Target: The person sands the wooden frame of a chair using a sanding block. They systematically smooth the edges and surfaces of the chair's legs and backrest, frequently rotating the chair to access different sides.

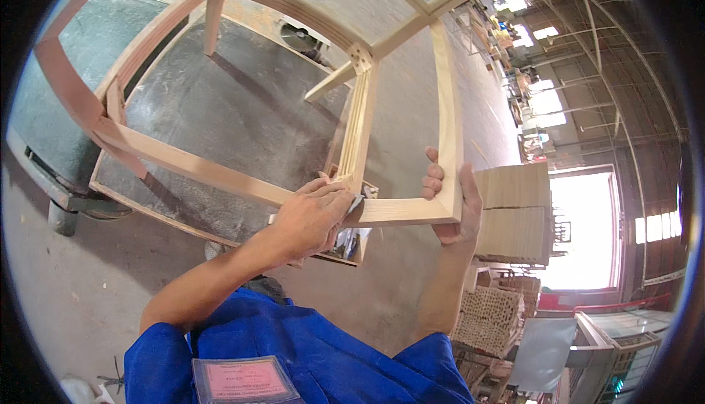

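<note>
A bare, pale wooden chair frame [205,173] lies tilted over a dark-topped work table, its short legs pointing away from me. My left hand [317,215] presses against the joint where the long rail meets an upright. From under its fingers shows the edge of a thin grey piece of sandpaper [355,204], mostly hidden by the hand. At the frame's near right corner, my right hand [457,197] is wrapped around the wood, fingers on the inner side and thumb outside.
The dark table top [220,110] has a raised wooden edge. Below the joint, a small wooden box [360,246] holds papers or scraps. A greenish bench [81,59] stands at the left. Stacked boards [512,213] and bundled wooden pieces [488,319] stand to the right.
</note>
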`<state>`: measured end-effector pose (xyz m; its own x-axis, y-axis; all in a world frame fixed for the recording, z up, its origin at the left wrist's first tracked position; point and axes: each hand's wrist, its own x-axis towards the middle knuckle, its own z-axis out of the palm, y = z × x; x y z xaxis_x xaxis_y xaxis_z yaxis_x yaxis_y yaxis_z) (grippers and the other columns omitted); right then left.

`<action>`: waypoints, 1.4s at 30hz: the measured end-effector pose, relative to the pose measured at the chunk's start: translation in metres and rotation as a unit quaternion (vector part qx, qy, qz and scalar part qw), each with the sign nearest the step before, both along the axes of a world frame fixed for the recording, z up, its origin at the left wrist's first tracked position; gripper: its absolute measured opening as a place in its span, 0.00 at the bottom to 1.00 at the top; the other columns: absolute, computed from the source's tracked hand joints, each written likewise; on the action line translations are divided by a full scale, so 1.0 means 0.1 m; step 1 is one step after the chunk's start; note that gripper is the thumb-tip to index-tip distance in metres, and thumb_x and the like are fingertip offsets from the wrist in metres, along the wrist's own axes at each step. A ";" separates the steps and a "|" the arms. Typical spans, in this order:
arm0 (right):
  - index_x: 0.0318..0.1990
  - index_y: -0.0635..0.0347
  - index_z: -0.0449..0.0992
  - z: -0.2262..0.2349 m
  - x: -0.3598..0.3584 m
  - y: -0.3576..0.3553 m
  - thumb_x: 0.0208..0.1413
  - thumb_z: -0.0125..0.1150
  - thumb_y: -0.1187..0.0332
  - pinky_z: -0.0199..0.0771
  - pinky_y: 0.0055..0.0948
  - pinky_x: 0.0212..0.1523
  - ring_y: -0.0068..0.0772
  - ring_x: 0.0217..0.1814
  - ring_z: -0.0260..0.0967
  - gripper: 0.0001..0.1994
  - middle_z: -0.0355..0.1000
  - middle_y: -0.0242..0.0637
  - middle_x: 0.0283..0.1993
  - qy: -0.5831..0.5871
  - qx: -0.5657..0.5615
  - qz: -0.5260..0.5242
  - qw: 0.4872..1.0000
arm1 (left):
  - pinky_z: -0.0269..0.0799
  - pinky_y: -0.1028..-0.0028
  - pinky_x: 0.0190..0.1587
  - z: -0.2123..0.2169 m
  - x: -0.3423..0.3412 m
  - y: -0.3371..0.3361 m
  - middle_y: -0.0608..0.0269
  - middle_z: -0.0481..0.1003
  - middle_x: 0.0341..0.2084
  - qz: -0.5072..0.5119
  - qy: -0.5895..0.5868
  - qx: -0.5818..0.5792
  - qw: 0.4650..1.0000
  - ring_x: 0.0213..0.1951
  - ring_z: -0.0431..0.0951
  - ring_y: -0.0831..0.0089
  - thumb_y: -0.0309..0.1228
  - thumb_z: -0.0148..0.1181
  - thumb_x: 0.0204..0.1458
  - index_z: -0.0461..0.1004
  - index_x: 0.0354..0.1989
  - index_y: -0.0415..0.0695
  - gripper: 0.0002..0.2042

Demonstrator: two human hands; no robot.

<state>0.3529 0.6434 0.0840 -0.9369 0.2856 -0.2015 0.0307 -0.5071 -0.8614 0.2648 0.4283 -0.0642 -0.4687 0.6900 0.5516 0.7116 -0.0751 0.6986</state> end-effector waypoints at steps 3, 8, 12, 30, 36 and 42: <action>0.66 0.70 0.60 0.22 -0.20 -0.15 0.68 0.48 0.46 0.75 0.31 0.50 0.29 0.54 0.68 0.34 0.68 0.45 0.57 -0.118 0.304 -0.074 0.942 | 0.68 0.58 0.57 0.25 0.15 0.13 0.47 0.77 0.45 -0.015 -0.103 -0.007 0.994 0.48 0.77 0.50 0.24 0.57 0.52 0.69 0.55 0.39 0.20; 0.71 0.71 0.53 0.37 -0.80 0.30 0.67 0.49 0.48 0.57 0.35 0.68 0.42 0.71 0.58 0.37 0.60 0.51 0.69 -0.167 0.552 -0.098 0.811 | 0.70 0.56 0.50 1.24 0.07 0.41 0.48 0.78 0.42 -0.141 -0.414 -0.041 0.898 0.45 0.77 0.55 0.28 0.51 0.58 0.72 0.51 0.35 0.15; 0.71 0.73 0.50 0.35 -1.02 0.29 0.66 0.53 0.52 0.45 0.32 0.74 0.47 0.77 0.49 0.38 0.52 0.55 0.74 -0.146 0.645 -0.080 0.746 | 0.71 0.58 0.46 1.23 -0.13 0.63 0.49 0.79 0.41 -0.184 -0.670 0.009 0.720 0.45 0.77 0.63 0.32 0.44 0.64 0.76 0.49 0.34 0.16; 0.67 0.66 0.62 0.17 -0.96 0.36 0.65 0.46 0.54 0.52 0.39 0.71 0.54 0.74 0.55 0.30 0.60 0.58 0.70 -0.104 0.630 -0.213 0.739 | 0.72 0.59 0.36 1.70 -0.18 0.92 0.53 0.75 0.35 -0.084 -0.703 0.020 0.706 0.32 0.72 0.67 0.28 0.46 0.59 0.73 0.42 0.33 0.12; 0.64 0.70 0.65 0.23 -0.95 0.32 0.66 0.42 0.53 0.50 0.36 0.72 0.47 0.75 0.55 0.30 0.61 0.56 0.70 -0.080 0.596 -0.234 0.764 | 0.66 0.59 0.40 1.68 -0.10 0.79 0.54 0.74 0.33 -0.066 -0.531 -0.004 0.844 0.35 0.70 0.67 0.32 0.45 0.61 0.76 0.34 0.36 0.14; 0.63 0.72 0.67 0.08 -0.87 0.54 0.67 0.42 0.52 0.51 0.33 0.72 0.41 0.73 0.58 0.30 0.64 0.51 0.68 -0.014 0.532 -0.276 0.801 | 0.66 0.57 0.43 1.72 0.07 0.76 0.47 0.75 0.34 -0.084 -0.572 0.035 0.815 0.39 0.73 0.64 0.36 0.43 0.63 0.76 0.34 0.34 0.18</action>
